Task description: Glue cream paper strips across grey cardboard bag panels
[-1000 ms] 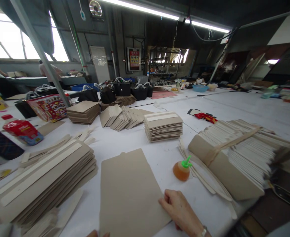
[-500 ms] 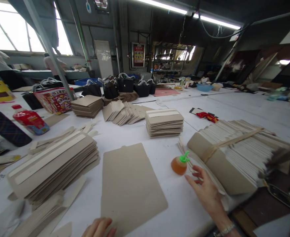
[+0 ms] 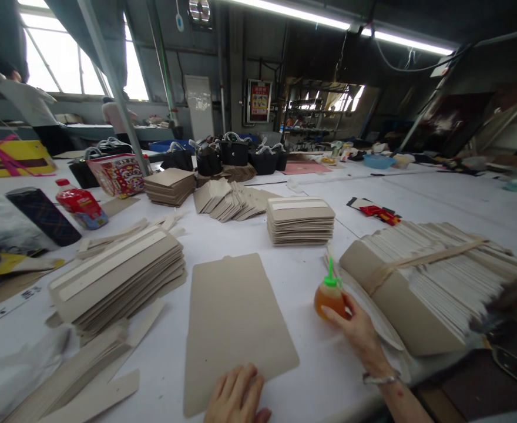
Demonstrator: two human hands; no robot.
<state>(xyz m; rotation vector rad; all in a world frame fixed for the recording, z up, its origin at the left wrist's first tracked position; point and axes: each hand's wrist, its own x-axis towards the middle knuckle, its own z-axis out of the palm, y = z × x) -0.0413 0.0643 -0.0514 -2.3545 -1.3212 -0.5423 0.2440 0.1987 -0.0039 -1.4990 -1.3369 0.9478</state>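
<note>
My right hand (image 3: 359, 329) is closed around the lower part of a small squeeze bottle (image 3: 330, 298) of amber liquid with a green nozzle, which stands upright on the white table. A flat grey-beige cardboard sheet (image 3: 232, 323) with rounded corners lies before me. At its near edge rests my left hand (image 3: 237, 395), fingers stretched out over the card and holding nothing. Left of the sheet is a stack of long cards (image 3: 121, 276) topped by a pale strip, with loose card strips (image 3: 86, 364) nearer me.
A banded bundle of cards (image 3: 421, 288) takes up the right side. Further back stand a smaller card stack (image 3: 300, 220), fanned-out cards (image 3: 234, 200) and black handbags (image 3: 234, 151). A red bottle (image 3: 82, 205) lies tilted at the left. People stand near the windows.
My right hand has reached the squeeze bottle and closed on it; the bottle's nozzle now points more upright. My left hand has come further onto the card sheet. The view has shifted slightly left.
</note>
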